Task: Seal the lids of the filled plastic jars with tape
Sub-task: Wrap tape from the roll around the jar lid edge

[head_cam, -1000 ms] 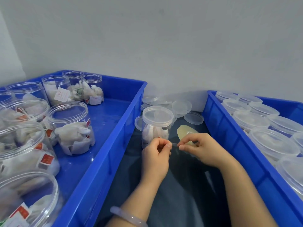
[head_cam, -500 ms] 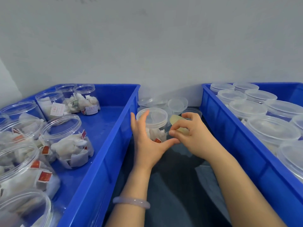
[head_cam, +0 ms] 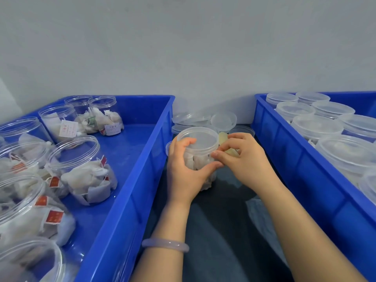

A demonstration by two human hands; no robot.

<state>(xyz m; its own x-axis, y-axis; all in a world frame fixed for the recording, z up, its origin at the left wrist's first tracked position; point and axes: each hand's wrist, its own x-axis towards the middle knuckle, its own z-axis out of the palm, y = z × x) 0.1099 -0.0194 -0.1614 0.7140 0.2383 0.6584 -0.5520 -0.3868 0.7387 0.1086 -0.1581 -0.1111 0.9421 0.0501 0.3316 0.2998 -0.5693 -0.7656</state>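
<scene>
A clear plastic jar with its lid on, filled with white tea bags, stands on the dark surface between two blue bins. My left hand grips the jar from the left, thumb across its front and fingers round the lid's rim. My right hand holds a yellowish roll of tape against the jar's right side, its fingertips touching the wall just under the lid. My right hand hides most of the roll.
The left blue bin holds several open filled jars. Several lidded jars fill the right blue bin. Loose lids are piled behind the jar by the wall. A dark cloth covers the gap.
My hands stopped pinching something small in front of the jar. My left hand closed round the jar, and my right hand picked up the yellowish roll and brought it to the jar's side.
</scene>
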